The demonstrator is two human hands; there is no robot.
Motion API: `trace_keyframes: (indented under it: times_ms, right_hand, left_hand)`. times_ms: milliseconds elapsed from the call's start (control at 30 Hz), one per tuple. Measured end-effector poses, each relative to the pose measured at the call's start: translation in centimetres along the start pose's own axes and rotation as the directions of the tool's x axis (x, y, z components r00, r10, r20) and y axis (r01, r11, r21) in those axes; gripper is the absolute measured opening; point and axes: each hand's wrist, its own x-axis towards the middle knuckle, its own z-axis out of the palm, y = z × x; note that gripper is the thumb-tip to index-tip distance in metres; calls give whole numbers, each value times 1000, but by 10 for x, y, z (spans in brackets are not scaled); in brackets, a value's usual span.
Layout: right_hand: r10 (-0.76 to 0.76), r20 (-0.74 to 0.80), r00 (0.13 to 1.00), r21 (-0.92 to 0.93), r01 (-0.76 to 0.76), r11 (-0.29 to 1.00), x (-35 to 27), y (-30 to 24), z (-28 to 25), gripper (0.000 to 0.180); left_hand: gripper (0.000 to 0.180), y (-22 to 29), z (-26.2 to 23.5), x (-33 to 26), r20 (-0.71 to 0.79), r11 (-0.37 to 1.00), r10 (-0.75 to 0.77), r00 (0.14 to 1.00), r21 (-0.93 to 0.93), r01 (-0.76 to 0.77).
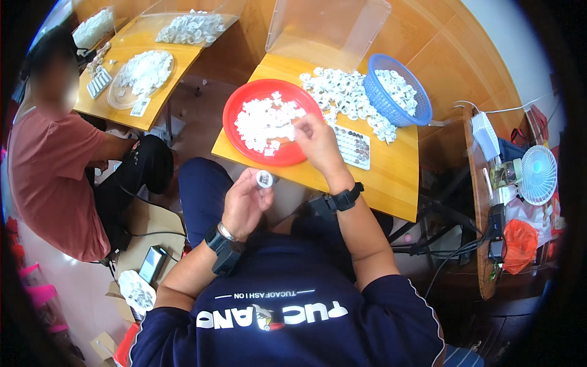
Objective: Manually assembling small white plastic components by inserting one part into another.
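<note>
The left hand [247, 199] has its thumb and fingers closed around a white disc [264, 179] with a dark centre, tilted up to view, just off the front edge of the tabletop [391, 183] and above the lap. The right hand [318, 144] hangs at the right side of the red tray [231, 136], fingertips drawn close together; whether a small piece sits between them, I cannot tell. The white bits [260, 122] lie loose in that tray, near the tabletop's front left corner. Right of it, near the front edge, is a rack [361, 160] with dark round parts in rows; behind, a pile [342, 92] of white pieces spreads toward the back edge, and a blue basket [378, 93] of more pieces leans by the right edge. The likeliest mishap is a dropped disc: with no tabletop under it, a loosened fingertip hold could send it to the lap or floor. The right hand is so near the rack that a careless sweep might jog its rows. Pressing on the red tray's outer rim could tip it, as it sits close to the left edge. A bump to the basket could spill pieces, given its lean.
</note>
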Motion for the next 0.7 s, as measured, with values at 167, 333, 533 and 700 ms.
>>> trace_keyframes:
  times_ms: [167,333,533,700]
  right_hand:
    - [17,100,995,407,-56,912,-22,-21,-4,9]
    - [-86,96,992,370,45,928,-57,-40,-2,9]
    - [-180,147,973,466,92,880,-78,-47,-10,11]
    - [-135,327,935,576,-84,813,-80,-52,-25,12]
  left_hand:
    - [16,4,16,-2,117,999,35,993,23,-38]
    - [22,8,29,-5,286,997,63,956,27,-74]
    - [25,5,30,-10,347,998,10,938,48,-28]
    - [25,4,29,-12,415,992,-106,904,-14,123]
